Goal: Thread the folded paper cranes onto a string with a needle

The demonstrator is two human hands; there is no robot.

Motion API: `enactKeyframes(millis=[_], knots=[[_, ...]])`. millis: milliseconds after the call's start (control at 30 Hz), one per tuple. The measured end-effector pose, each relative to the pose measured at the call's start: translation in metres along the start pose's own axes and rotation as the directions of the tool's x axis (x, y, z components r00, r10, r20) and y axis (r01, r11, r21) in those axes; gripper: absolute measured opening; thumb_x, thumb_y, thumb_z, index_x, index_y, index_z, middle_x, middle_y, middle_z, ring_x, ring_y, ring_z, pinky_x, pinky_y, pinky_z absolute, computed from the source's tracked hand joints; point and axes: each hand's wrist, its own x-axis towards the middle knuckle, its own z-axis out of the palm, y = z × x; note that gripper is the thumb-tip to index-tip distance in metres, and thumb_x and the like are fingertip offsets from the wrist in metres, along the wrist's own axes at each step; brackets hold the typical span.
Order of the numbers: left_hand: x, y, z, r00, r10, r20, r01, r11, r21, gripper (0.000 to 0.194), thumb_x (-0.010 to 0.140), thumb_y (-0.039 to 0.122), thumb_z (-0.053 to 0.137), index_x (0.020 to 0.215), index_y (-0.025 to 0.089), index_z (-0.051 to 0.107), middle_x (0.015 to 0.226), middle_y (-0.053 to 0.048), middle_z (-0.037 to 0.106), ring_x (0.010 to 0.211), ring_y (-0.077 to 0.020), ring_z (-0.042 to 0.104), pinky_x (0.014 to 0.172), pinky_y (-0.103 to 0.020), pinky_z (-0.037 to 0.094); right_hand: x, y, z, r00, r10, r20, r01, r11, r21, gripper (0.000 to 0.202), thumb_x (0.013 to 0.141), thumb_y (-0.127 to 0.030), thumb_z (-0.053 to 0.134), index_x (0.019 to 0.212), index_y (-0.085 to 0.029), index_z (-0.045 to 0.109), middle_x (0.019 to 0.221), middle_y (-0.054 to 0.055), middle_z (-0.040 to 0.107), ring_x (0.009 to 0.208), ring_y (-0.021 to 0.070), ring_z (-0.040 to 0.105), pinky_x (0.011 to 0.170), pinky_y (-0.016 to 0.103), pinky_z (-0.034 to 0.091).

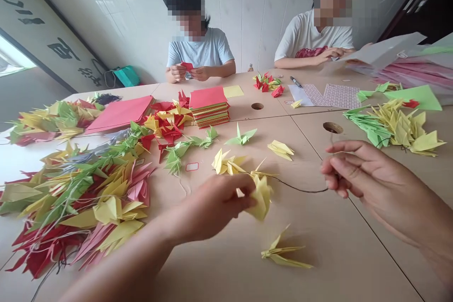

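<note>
My left hand (215, 203) pinches a yellow paper crane (262, 198) above the table. A dark string (300, 189) runs from the folded cranes to my right hand (357, 172), whose fingers are closed on its end. Whether a needle is also between those fingers I cannot make out. Just behind my left hand, more yellow cranes (226, 164) sit along the string. A loose yellow crane (283, 252) lies on the table in front, and a folded yellow one (281, 149) lies farther back beside a green crane (241, 136).
Strung cranes in many colours (88, 184) are heaped on the left. Stacked square papers (208, 106) and red sheets (120, 114) stand behind. Green and yellow cranes (396, 125) lie at right, near a table hole (332, 127). Two people sit opposite, one holding red paper (187, 66).
</note>
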Motion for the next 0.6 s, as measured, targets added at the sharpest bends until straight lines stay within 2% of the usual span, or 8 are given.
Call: enactKeyframes(millis=[33, 67, 133, 233, 300, 367, 500, 600], knots=[[-0.003, 0.003, -0.006, 0.999, 0.005, -0.053, -0.017, 0.975, -0.22, 0.011, 0.091, 0.026, 0.053, 0.084, 0.019, 0.056, 0.065, 0.003, 0.058, 0.059, -0.0108, 0.058, 0.055, -0.021, 0.046, 0.001, -0.011, 0.007, 0.998, -0.026, 0.048, 0.028, 0.999, -0.038, 0.02, 0.083, -0.043, 0.066, 0.097, -0.027, 0.062, 0.075, 0.002, 0.066, 0.057, 0.014, 0.06, 0.042, 0.022, 0.048], [-0.005, 0.007, -0.011, 0.995, 0.01, -0.098, -0.052, 0.9, -0.432, 0.01, 0.092, 0.027, 0.052, 0.086, 0.019, 0.055, 0.065, 0.003, 0.06, 0.059, -0.0107, 0.062, 0.055, -0.021, 0.049, 0.002, -0.023, 0.015, 0.994, -0.03, 0.109, 0.039, 0.996, -0.082, 0.02, 0.086, -0.042, 0.063, 0.098, -0.026, 0.062, 0.075, 0.002, 0.065, 0.058, 0.0136, 0.06, 0.044, 0.022, 0.049], [-0.01, 0.013, -0.021, 0.985, 0.003, -0.172, -0.132, 0.654, -0.745, 0.008, 0.092, 0.024, 0.053, 0.088, 0.017, 0.055, 0.07, 0.0, 0.067, 0.063, -0.0118, 0.069, 0.058, -0.02, 0.055, 0.004, -0.049, 0.031, 0.976, -0.109, 0.186, 0.134, 0.983, -0.125, 0.019, 0.087, -0.043, 0.061, 0.094, -0.025, 0.064, 0.072, 0.001, 0.065, 0.054, 0.0116, 0.058, 0.044, 0.021, 0.05], [-0.015, 0.022, -0.029, 0.97, -0.115, -0.212, -0.168, 0.31, -0.936, 0.011, 0.094, 0.014, 0.047, 0.086, 0.015, 0.055, 0.069, -0.002, 0.07, 0.065, -0.0115, 0.072, 0.06, -0.016, 0.058, 0.003, -0.079, 0.051, 0.943, -0.251, 0.219, 0.29, 0.942, -0.169, 0.013, 0.088, -0.04, 0.06, 0.091, -0.028, 0.064, 0.066, -0.002, 0.065, 0.052, 0.0114, 0.057, 0.044, 0.021, 0.049], [-0.018, 0.025, -0.03, 0.962, -0.191, -0.195, -0.163, 0.171, -0.972, 0.015, 0.095, 0.011, 0.044, 0.084, 0.014, 0.054, 0.066, -0.001, 0.07, 0.062, -0.0112, 0.073, 0.06, -0.015, 0.059, 0.0, -0.086, 0.061, 0.922, -0.332, 0.202, 0.372, 0.904, -0.213, 0.01, 0.089, -0.039, 0.059, 0.091, -0.03, 0.064, 0.063, -0.003, 0.063, 0.051, 0.0121, 0.057, 0.044, 0.022, 0.048], [-0.02, 0.028, -0.029, 0.957, -0.198, -0.21, -0.187, 0.133, -0.973, 0.015, 0.095, 0.011, 0.044, 0.083, 0.014, 0.054, 0.067, -0.001, 0.07, 0.063, -0.012, 0.073, 0.061, -0.016, 0.06, -0.004, -0.084, 0.069, 0.9, -0.381, 0.215, 0.43, 0.858, -0.28, 0.009, 0.089, -0.038, 0.059, 0.087, -0.03, 0.063, 0.066, -0.003, 0.064, 0.053, 0.0131, 0.058, 0.045, 0.023, 0.047], [-0.026, 0.033, -0.024, 0.936, -0.115, -0.332, -0.295, 0.256, -0.921, 0.01, 0.094, 0.015, 0.048, 0.086, 0.015, 0.054, 0.071, -0.003, 0.071, 0.069, -0.014, 0.074, 0.065, -0.018, 0.06, -0.012, -0.07, 0.077, 0.866, -0.402, 0.299, 0.494, 0.781, -0.382, 0.009, 0.088, -0.035, 0.059, 0.082, -0.029, 0.063, 0.068, -0.002, 0.065, 0.055, 0.0144, 0.06, 0.044, 0.024, 0.047], [-0.028, 0.035, -0.02, 0.908, -0.108, -0.404, -0.35, 0.332, -0.876, 0.011, 0.093, 0.018, 0.051, 0.083, 0.017, 0.051, 0.067, -0.002, 0.07, 0.07, -0.0156, 0.074, 0.065, -0.02, 0.06, -0.014, -0.065, 0.077, 0.874, -0.407, 0.267, 0.485, 0.778, -0.401, 0.009, 0.086, -0.036, 0.059, 0.082, -0.03, 0.064, 0.064, -0.002, 0.066, 0.053, 0.0157, 0.061, 0.036, 0.023, 0.042]])
